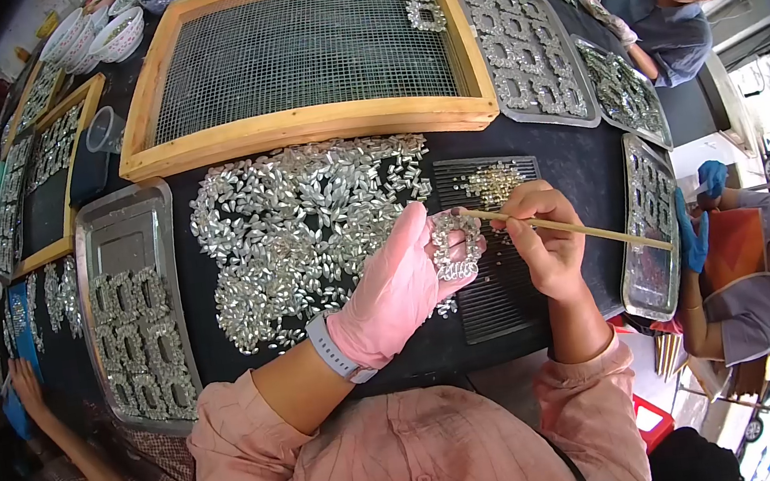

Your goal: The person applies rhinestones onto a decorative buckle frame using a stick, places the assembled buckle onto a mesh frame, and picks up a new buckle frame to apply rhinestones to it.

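Observation:
My left hand (pixel 400 287), in a pink glove with bare fingertips, holds a rectangular silver rhinestone piece (pixel 453 240) between thumb and fingers. My right hand (pixel 546 238) is bare and pinches a thin wooden stick (pixel 595 232), whose left end meets the top edge of the piece. Behind both hands lies a black ribbed mat (pixel 501 308) with small gold-coloured beads (pixel 493 183) heaped on its upper part. Loose silver stones (pixel 280 244) spread over the dark table left of my left hand.
A wood-framed mesh screen (pixel 313 126) lies at the back. Metal trays with rhinestone pieces flank the work area, at left (pixel 178 295), back right (pixel 591 100) and right (pixel 629 283). White bowls (pixel 118 38) stand at the back left. Co-workers sit at both sides.

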A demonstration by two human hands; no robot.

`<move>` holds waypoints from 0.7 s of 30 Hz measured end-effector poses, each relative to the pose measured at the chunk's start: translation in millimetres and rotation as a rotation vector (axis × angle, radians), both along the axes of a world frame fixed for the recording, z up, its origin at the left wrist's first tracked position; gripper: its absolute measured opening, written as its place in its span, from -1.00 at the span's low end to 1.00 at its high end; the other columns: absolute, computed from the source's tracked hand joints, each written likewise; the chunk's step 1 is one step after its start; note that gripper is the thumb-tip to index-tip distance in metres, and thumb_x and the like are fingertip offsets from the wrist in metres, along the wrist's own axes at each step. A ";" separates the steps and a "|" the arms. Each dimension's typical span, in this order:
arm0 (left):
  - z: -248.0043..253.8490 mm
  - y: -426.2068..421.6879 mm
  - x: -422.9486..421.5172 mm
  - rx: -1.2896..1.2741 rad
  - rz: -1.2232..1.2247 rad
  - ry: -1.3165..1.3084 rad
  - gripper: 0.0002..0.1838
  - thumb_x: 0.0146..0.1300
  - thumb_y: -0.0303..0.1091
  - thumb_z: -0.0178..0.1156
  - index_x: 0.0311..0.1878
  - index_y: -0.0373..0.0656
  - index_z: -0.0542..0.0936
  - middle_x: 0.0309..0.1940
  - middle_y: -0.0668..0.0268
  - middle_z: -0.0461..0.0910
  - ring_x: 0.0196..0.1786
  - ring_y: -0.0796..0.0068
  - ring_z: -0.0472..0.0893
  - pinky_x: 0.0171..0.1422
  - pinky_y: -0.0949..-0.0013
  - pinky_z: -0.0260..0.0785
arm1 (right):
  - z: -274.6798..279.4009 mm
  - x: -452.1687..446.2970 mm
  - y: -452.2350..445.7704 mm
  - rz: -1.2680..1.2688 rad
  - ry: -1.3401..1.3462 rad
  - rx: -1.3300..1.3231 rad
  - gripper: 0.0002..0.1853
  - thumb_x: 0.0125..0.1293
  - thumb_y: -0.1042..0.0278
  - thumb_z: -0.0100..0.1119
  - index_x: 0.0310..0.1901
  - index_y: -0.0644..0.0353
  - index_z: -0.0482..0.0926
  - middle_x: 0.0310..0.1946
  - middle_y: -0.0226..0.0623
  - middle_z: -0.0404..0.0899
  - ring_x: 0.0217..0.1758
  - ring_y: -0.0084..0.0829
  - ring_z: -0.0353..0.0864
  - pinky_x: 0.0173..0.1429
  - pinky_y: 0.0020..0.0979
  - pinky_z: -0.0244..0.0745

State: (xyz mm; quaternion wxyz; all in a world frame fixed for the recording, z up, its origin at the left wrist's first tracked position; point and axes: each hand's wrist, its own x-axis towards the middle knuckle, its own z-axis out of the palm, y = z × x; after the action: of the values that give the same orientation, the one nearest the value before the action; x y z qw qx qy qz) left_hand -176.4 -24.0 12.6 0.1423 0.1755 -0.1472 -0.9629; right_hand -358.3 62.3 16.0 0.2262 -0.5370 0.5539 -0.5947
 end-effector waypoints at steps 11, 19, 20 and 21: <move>5.2 0.3 0.5 -0.018 -0.009 -0.004 -0.35 0.44 0.23 -0.22 0.28 -0.14 0.32 0.14 0.29 0.47 0.27 0.38 0.44 0.36 0.17 0.22 | -1.5 -1.7 1.4 0.000 0.064 -0.038 -0.88 0.15 0.62 0.18 -0.28 0.25 0.51 -0.32 -0.21 0.56 -0.23 -0.39 0.51 -0.08 -0.38 0.43; 3.9 -0.2 0.1 -0.005 -0.006 -0.011 -0.36 0.46 0.18 -0.25 0.29 -0.19 0.32 0.19 0.25 0.46 0.26 0.33 0.45 0.32 0.22 0.28 | -6.5 -5.1 -9.9 -0.218 0.076 0.077 -0.94 0.26 0.59 0.15 -0.26 0.32 0.48 -0.42 -0.31 0.62 -0.34 -0.59 0.55 -0.22 -0.53 0.44; 4.1 -0.4 0.1 -0.003 -0.009 -0.012 -0.36 0.46 0.18 -0.26 0.29 -0.19 0.32 0.19 0.25 0.46 0.26 0.32 0.46 0.31 0.23 0.29 | -8.1 -5.9 -10.6 -0.214 0.080 0.103 -0.94 0.25 0.60 0.14 -0.25 0.32 0.48 -0.41 -0.30 0.61 -0.33 -0.58 0.55 -0.23 -0.53 0.44; 4.1 -0.4 -0.1 0.005 -0.008 -0.019 -0.36 0.46 0.18 -0.26 0.28 -0.19 0.32 0.19 0.25 0.46 0.25 0.32 0.46 0.31 0.23 0.29 | -9.2 -6.8 -10.6 -0.210 0.084 0.130 -0.94 0.25 0.61 0.14 -0.25 0.32 0.48 -0.40 -0.29 0.60 -0.33 -0.58 0.55 -0.23 -0.53 0.44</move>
State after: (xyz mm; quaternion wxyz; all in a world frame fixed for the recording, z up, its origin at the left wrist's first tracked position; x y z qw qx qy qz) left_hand -176.4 -24.3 16.7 0.1365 0.1843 -0.1467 -0.9622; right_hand -365.1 51.7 6.7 0.1738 -0.4844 0.6536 -0.5549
